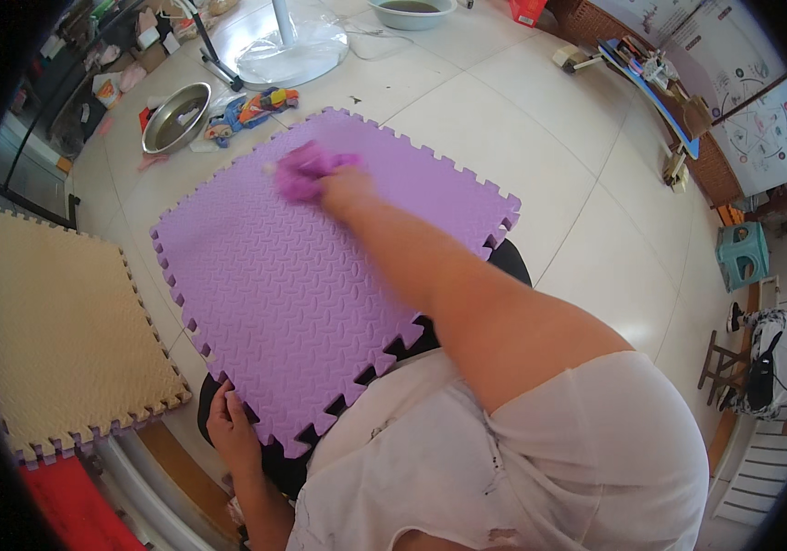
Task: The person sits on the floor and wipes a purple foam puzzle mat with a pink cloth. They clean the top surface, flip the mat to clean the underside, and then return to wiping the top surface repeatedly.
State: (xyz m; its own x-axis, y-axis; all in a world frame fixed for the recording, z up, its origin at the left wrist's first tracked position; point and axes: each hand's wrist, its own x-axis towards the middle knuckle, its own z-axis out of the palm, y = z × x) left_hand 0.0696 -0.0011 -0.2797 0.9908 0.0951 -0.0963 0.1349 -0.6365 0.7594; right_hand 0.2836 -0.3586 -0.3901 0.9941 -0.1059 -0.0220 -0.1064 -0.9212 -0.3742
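A purple interlocking foam floor mat (262, 275) with a raised tread pattern and toothed edges lies in front of me, its near part over my dark-clad legs. My right hand (348, 193) is shut on a bunched pink cloth (304, 169), which rests against the mat's far part and looks blurred. At the near left edge, my left hand (233, 420) holds the mat's border between thumb and fingers; some of the grip is hidden from view.
To the left lie stacked foam mats (76, 330), cream side up. A metal basin (176, 118) of water and a colourful cloth (252, 113) sit beyond the purple mat. Farther off are a stand's round base (290, 58), a pale basin (412, 12) and a teal stool (742, 256).
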